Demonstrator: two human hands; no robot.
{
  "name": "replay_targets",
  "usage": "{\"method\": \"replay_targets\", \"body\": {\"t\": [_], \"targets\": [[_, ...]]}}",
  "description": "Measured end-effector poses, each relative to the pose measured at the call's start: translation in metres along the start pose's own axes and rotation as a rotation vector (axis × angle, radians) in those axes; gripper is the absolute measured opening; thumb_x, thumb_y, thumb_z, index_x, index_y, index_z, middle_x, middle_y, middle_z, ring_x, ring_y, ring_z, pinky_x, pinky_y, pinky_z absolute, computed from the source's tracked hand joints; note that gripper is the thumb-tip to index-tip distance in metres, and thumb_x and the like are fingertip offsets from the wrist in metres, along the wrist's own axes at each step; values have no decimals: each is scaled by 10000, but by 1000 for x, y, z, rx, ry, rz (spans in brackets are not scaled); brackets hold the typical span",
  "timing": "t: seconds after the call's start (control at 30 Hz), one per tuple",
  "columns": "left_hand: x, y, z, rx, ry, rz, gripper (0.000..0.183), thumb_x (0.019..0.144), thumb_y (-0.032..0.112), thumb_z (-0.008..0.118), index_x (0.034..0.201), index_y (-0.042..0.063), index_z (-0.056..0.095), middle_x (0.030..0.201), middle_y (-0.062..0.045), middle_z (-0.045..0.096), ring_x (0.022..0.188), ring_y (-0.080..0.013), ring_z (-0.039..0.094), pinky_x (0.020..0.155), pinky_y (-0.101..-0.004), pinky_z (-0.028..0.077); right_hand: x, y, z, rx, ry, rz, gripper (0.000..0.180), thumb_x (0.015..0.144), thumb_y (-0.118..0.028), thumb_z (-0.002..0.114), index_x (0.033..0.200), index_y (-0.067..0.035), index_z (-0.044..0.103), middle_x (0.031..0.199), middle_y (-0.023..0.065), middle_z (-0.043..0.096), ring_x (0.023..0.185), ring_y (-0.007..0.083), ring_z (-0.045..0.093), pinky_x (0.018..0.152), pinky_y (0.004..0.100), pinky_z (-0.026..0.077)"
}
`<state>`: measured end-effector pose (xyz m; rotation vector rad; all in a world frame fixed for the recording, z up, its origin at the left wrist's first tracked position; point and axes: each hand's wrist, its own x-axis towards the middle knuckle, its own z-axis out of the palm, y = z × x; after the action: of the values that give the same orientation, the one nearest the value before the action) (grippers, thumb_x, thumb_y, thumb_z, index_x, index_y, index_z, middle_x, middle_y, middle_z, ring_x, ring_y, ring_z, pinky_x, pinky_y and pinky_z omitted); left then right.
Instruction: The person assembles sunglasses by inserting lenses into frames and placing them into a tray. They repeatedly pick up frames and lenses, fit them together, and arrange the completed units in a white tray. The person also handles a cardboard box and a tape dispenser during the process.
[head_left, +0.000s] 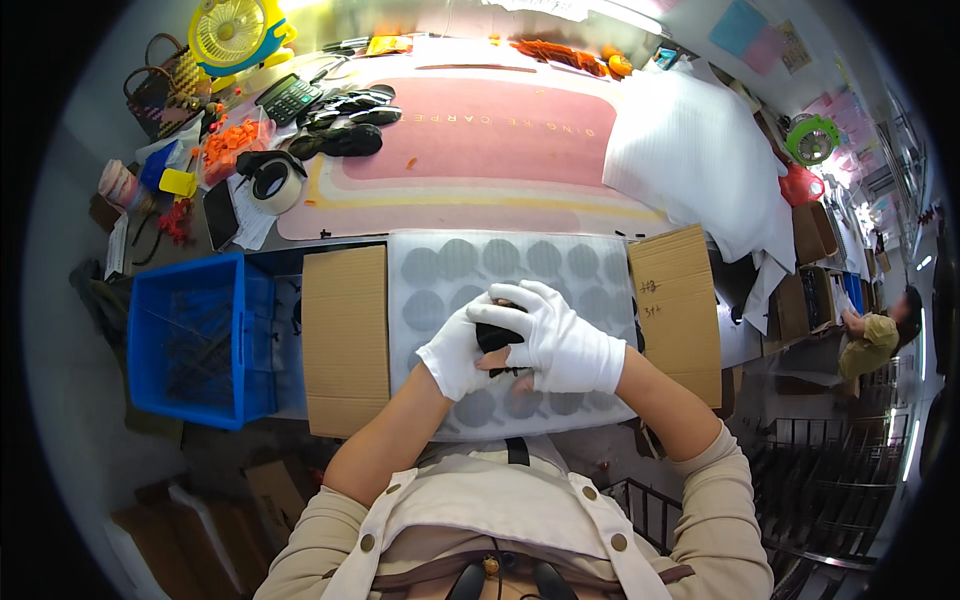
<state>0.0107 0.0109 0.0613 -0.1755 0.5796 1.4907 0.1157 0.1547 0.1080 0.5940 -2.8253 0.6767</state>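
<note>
My left hand (463, 349) and my right hand (559, 341), both in white gloves with some fingertips bare, meet over an open cardboard box. Between them they hold a small black object (496, 337), mostly covered by the fingers; its kind cannot be told. Below the hands lies a translucent white foam sheet (517, 259), with rows of round dark shapes with short handles showing through it. Box flaps (345, 341) stand folded out at left and right. Beyond, several black glossy pieces (352, 120) lie in a pile on the pink mat's left side.
A blue plastic bin (240, 345) stands left of the box. Behind it are a tape roll (276, 187), a phone (220, 216), orange pieces (232, 142), a calculator (287, 99) and a yellow fan (232, 34). White foam sheets (690, 157) lie back right. Another person (874, 341) is far right.
</note>
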Motion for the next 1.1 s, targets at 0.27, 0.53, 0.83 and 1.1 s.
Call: {"method": "replay_targets", "body": {"t": [0.27,0.53,0.83,1.1], "targets": [[4,-15,-20,-97,-27,52,330,1051,312,514,1331,141,556,1130,-75,634,1016,-195,646,819,-371,574,-24,-20,2,246,247,332,238,739,-230,806,976,-206,811,1434,119,563,1286,330,541,1018,464,459],[-6,-2,-13,490,-25,528,309,952,76,614,1259,46,605,1310,-105,618,1154,-210,611,1000,-338,499,-25,-15,31,954,-14,1179,142,911,-140,720,954,-11,764,810,-32,669,742,69,562,701,254,485],[-4,-15,-48,-259,95,278,327,1039,195,553,1354,107,552,1348,-93,567,1232,-274,590,1012,-493,533,-10,14,-19,-260,-8,1054,88,785,-99,702,855,-59,737,826,175,685,754,348,664,682,426,534],[-2,-16,-48,119,274,200,360,1017,128,582,1372,91,532,1264,-66,577,1123,-196,626,881,-424,604,46,77,7,-232,-281,767,229,851,-296,667,887,-100,779,863,157,729,834,364,704,791,441,555]]}}
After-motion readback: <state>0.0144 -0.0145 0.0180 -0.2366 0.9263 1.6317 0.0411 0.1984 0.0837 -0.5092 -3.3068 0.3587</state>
